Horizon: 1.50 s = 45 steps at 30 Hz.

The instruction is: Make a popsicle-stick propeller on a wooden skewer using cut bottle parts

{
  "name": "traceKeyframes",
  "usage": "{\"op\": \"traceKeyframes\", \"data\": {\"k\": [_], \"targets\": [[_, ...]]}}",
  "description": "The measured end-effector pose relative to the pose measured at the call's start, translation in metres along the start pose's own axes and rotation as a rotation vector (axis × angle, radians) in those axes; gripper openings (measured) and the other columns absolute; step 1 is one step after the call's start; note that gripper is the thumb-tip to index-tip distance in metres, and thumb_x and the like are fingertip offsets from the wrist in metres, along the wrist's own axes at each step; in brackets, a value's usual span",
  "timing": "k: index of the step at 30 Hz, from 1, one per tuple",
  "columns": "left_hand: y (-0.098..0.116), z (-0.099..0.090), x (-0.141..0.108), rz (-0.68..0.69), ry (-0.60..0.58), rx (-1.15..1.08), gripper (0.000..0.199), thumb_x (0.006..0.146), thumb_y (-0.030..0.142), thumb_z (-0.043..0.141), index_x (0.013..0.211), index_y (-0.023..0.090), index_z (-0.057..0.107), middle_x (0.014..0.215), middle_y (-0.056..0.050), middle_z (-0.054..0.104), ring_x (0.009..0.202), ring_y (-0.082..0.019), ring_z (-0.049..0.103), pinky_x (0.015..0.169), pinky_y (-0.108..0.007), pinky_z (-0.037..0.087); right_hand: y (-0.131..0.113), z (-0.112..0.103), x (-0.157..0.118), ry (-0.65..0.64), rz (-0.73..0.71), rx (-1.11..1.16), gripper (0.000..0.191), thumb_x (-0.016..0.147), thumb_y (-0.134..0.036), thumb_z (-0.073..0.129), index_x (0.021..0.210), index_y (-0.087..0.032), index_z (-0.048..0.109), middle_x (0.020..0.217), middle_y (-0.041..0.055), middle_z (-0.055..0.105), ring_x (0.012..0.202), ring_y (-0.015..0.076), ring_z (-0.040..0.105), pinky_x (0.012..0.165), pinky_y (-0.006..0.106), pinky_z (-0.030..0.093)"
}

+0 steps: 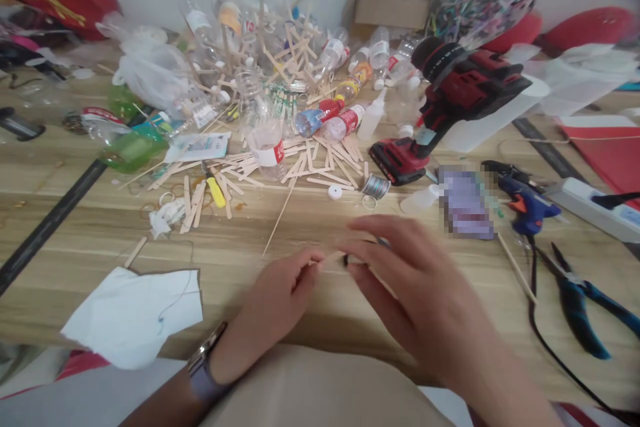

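Observation:
Low in the middle, my left hand [277, 297] is closed, thumb and fingers pinching a short pale wooden stick [331, 257] that points toward my other hand. My right hand [420, 287] is blurred by motion, its fingers curled around a small dark object that I cannot make out beside the stick's far end. A thin wooden skewer [279, 217] lies just beyond my left hand. To the left rests a white cloth-like sheet [135, 313] with a thread on it.
Popsicle sticks [245, 163] and plastic bottles [267, 150] crowd the back. A red cordless drill [450, 93] stands at right, near a blue glue gun [525, 203], pliers [575, 293] and a power strip [590, 207]. A wire spool [376, 187] and yellow-handled screwdriver [215, 190] lie mid-table.

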<state>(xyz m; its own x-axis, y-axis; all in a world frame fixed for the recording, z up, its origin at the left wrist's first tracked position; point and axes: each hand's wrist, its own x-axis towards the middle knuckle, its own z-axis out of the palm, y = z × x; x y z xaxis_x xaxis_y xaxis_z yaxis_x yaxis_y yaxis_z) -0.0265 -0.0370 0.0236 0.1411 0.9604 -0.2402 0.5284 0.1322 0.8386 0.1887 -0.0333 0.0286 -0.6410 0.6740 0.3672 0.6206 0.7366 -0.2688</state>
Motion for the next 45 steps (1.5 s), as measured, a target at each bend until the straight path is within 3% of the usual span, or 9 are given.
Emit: {"op": "traceKeyframes", "data": {"k": [4, 11, 16, 21, 28, 35, 39, 42, 45], "targets": [[-0.001, -0.002, -0.002, 0.138, -0.133, 0.063, 0.028, 0.097, 0.029, 0.042, 0.101, 0.024, 0.069, 0.094, -0.002, 0.074, 0.087, -0.018, 0.066, 0.076, -0.028, 0.046, 0.013, 0.022, 0.032, -0.180, -0.045, 0.050, 0.023, 0.098, -0.014, 0.042, 0.100, -0.020, 0.064, 0.076, 0.0033, 0.070, 0.066, 0.0192, 0.063, 0.062, 0.032, 0.046], [-0.009, -0.035, 0.035, 0.002, 0.238, 0.613, 0.022, 0.095, 0.032, 0.050, 0.091, 0.017, 0.066, 0.086, -0.005, 0.070, 0.081, -0.021, 0.064, 0.073, -0.032, 0.046, 0.009, 0.048, -0.010, -0.163, -0.010, 0.165, 0.026, 0.100, -0.019, 0.042, 0.080, -0.019, 0.057, 0.078, 0.0038, 0.063, 0.072, 0.0179, 0.055, 0.070, 0.029, 0.040], [-0.020, -0.042, 0.088, -0.019, 0.227, 0.820, 0.021, 0.091, 0.026, 0.054, 0.094, 0.010, 0.066, 0.095, -0.015, 0.068, 0.089, -0.027, 0.064, 0.078, -0.036, 0.048, 0.004, 0.076, -0.008, -0.089, -0.205, 0.200, 0.030, 0.100, -0.022, 0.044, 0.073, -0.020, 0.058, 0.070, 0.0006, 0.059, 0.069, 0.0156, 0.048, 0.068, 0.029, 0.033], [-0.021, -0.045, 0.125, -0.047, 0.204, 0.836, 0.020, 0.086, 0.013, 0.049, 0.086, 0.010, 0.069, 0.090, -0.016, 0.070, 0.087, -0.026, 0.065, 0.078, -0.035, 0.047, -0.014, 0.086, 0.020, -0.297, -0.399, 0.164, 0.019, 0.095, -0.019, 0.055, 0.076, -0.021, 0.059, 0.075, 0.0000, 0.062, 0.075, 0.0163, 0.049, 0.071, 0.032, 0.032], [0.024, -0.079, 0.094, -0.034, 0.174, 0.759, 0.019, 0.082, 0.017, 0.048, 0.070, 0.016, 0.063, 0.067, -0.006, 0.066, 0.066, -0.019, 0.061, 0.066, -0.032, 0.045, -0.022, 0.106, 0.081, -0.363, -0.273, 0.123, 0.016, 0.092, -0.017, 0.055, 0.080, -0.022, 0.064, 0.084, 0.0026, 0.067, 0.080, 0.0197, 0.055, 0.074, 0.034, 0.038], [0.038, -0.085, 0.022, 0.008, 0.347, -0.192, 0.009, 0.084, 0.023, 0.052, 0.076, 0.022, 0.049, 0.067, 0.002, 0.068, 0.050, -0.011, 0.059, 0.046, -0.022, 0.045, 0.036, 0.083, 0.126, -0.164, 0.289, 0.104, 0.021, 0.095, -0.015, 0.040, 0.084, -0.015, 0.058, 0.092, 0.0155, 0.067, 0.089, 0.0262, 0.060, 0.080, 0.040, 0.042], [0.017, -0.051, 0.001, -0.035, 0.563, -0.563, 0.016, 0.089, 0.034, 0.053, 0.081, 0.022, 0.049, 0.082, -0.003, 0.074, 0.066, -0.015, 0.070, 0.058, -0.027, 0.056, 0.032, 0.045, 0.096, -0.152, 0.400, 0.314, 0.027, 0.102, -0.029, 0.026, 0.087, -0.021, 0.047, 0.080, 0.0054, 0.069, 0.069, 0.0149, 0.064, 0.063, 0.026, 0.048], [0.003, -0.027, -0.005, -0.113, 0.577, -0.763, 0.018, 0.085, 0.034, 0.060, 0.084, 0.019, 0.050, 0.087, -0.005, 0.075, 0.076, -0.017, 0.073, 0.071, -0.031, 0.059, 0.013, 0.037, 0.064, -0.169, 0.498, 0.769, 0.026, 0.101, -0.035, 0.027, 0.085, -0.023, 0.044, 0.076, 0.0033, 0.070, 0.061, 0.0134, 0.064, 0.055, 0.025, 0.048], [-0.006, -0.010, -0.009, -0.126, 0.532, -0.823, 0.021, 0.087, 0.037, 0.059, 0.082, 0.019, 0.050, 0.091, -0.007, 0.075, 0.080, -0.019, 0.074, 0.076, -0.033, 0.059, 0.003, 0.044, 0.041, -0.110, 0.535, 0.780, 0.028, 0.098, -0.037, 0.036, 0.077, -0.024, 0.046, 0.063, -0.0005, 0.060, 0.054, 0.0136, 0.054, 0.052, 0.026, 0.043]]}}
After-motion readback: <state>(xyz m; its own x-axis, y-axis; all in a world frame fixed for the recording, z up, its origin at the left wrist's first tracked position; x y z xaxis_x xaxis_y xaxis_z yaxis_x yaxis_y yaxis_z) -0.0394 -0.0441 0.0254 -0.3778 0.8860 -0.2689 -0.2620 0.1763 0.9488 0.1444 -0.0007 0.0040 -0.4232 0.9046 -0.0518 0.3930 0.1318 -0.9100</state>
